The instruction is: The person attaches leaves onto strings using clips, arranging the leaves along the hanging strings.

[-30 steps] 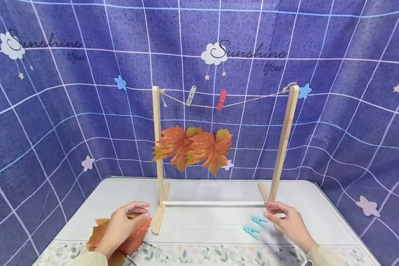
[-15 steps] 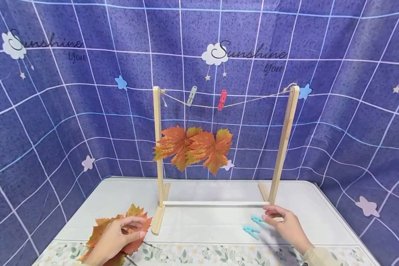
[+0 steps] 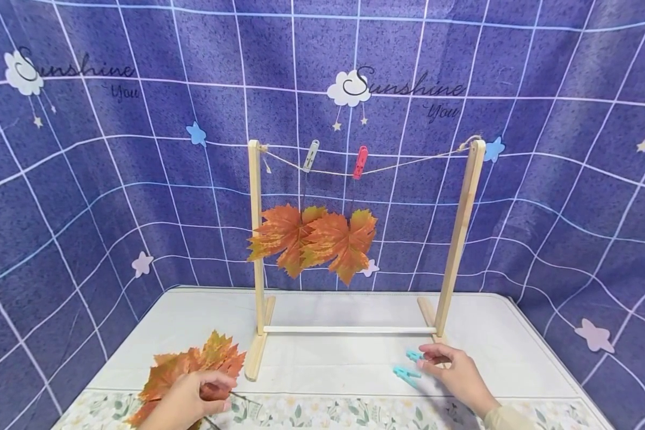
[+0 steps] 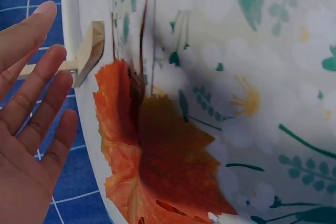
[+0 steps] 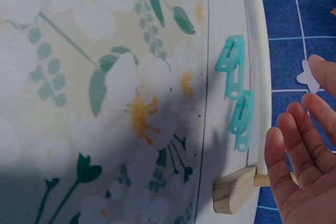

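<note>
In the head view my left hand hovers over a pile of orange artificial maple leaves at the front left. Its fingers are loosely bent, and the left wrist view shows them apart from the leaves. On the right, my right hand is beside two teal clothespins lying on the table; the right wrist view shows its relaxed fingers holding nothing. Two more maple leaves hang by their stems from a string, one under a grey clothespin, the other under a red clothespin.
A wooden stand carries the string between its left post and right post. A white crossbar joins the posts low down. The white table has a floral front strip, and a blue gridded curtain surrounds it.
My left hand has lowered and drawn back toward me over the leaf pile. My right hand has come down from the stand's right base to beside the teal clothespins.
</note>
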`<state>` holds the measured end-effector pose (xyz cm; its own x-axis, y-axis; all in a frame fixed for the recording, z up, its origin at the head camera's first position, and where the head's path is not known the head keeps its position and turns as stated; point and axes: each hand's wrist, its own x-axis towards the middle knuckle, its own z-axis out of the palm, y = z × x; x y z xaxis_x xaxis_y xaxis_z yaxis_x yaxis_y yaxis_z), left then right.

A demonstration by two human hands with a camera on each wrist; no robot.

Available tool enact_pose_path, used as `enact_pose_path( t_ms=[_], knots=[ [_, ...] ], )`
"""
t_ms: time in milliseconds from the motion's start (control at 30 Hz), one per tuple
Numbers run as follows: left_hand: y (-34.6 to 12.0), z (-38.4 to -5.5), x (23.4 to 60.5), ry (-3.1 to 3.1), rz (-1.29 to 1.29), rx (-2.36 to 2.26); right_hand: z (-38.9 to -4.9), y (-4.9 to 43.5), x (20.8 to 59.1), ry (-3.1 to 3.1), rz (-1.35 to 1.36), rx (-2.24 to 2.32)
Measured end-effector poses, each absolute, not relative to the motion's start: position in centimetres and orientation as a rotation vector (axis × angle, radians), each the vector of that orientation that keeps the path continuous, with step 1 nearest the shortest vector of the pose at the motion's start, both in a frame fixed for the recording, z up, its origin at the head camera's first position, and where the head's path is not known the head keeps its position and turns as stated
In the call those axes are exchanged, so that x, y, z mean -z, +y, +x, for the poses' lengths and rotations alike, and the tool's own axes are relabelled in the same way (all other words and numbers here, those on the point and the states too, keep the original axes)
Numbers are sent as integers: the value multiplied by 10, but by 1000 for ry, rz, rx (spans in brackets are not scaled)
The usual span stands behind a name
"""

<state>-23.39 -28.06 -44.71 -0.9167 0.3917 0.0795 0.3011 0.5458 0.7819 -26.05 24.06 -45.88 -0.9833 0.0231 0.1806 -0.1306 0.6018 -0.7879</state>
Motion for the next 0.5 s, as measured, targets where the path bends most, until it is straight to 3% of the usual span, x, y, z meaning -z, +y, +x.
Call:
enact_pose_path(
  t_ms=[500],
  knots=[
    [-284, -235, 463, 2896, 811, -904, -257, 237, 472, -2741, 180, -1292]
  ],
)
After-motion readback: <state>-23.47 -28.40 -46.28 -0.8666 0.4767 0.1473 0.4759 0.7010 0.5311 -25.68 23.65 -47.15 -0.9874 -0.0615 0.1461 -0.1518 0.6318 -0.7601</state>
